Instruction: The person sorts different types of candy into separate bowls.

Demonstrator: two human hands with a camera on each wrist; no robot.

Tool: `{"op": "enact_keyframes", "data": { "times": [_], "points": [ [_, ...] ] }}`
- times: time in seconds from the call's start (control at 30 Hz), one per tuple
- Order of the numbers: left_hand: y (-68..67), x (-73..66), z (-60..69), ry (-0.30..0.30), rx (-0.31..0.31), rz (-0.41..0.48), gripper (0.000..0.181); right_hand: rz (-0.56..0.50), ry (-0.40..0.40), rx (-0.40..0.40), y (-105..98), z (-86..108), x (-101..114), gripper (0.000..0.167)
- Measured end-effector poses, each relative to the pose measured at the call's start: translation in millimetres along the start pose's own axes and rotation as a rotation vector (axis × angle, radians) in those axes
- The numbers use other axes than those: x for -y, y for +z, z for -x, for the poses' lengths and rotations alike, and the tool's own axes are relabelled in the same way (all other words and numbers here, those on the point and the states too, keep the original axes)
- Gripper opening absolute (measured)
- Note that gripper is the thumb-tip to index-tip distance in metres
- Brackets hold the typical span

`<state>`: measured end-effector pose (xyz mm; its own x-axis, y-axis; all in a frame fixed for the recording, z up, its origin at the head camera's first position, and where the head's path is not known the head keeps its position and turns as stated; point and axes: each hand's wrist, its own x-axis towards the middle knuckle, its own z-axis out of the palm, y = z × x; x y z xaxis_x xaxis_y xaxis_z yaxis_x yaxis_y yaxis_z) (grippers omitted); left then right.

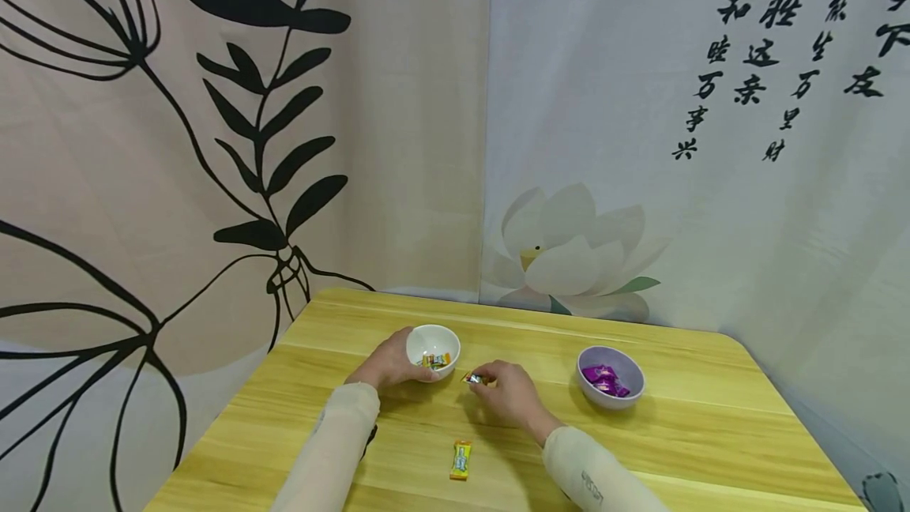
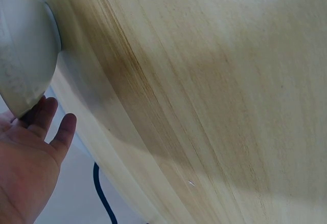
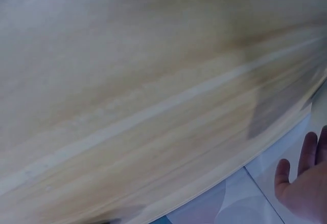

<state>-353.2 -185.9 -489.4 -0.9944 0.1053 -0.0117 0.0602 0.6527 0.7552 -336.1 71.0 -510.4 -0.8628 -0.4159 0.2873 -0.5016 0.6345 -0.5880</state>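
With fingers and thumb at its rim and side, my left hand (image 1: 392, 360) grips a white bowl (image 1: 449, 334). Several yellow-wrapped candies (image 1: 437, 360) lie inside that bowl. In the left wrist view the bowl (image 2: 28, 45) shows from outside, with the left hand (image 2: 30, 168) at its edge. Just right of the bowl, my right hand (image 1: 513, 395) pinches a small wrapped candy (image 1: 472, 378) above the table. Another yellow candy (image 1: 460, 461) lies on the table nearer to me. The right wrist view catches only part of the right hand (image 3: 306, 183); the candy is out of sight there.
A lavender bowl (image 1: 581, 376) with purple-wrapped candies (image 1: 606, 380) stands on the right of the wooden table (image 1: 711, 433). Behind the table's far edge hang printed curtains (image 1: 419, 141). A dark cable (image 2: 103, 196) runs below the table edge in the left wrist view.
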Motion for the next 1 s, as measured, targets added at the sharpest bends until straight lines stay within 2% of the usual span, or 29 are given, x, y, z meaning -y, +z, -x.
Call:
{"op": "enact_keyframes", "data": {
  "times": [0.43,1.0],
  "points": [
    [-1.1,-0.2,-0.2,0.001,0.003,0.012,0.098,0.011,0.074,-0.083,-3,-10.0,9,0.014],
    [-2.6,2.4,-1.5,0.003,0.019,0.016,0.097,-0.006,0.097,-0.146,-2,-28.2,23,0.019]
  ]
}}
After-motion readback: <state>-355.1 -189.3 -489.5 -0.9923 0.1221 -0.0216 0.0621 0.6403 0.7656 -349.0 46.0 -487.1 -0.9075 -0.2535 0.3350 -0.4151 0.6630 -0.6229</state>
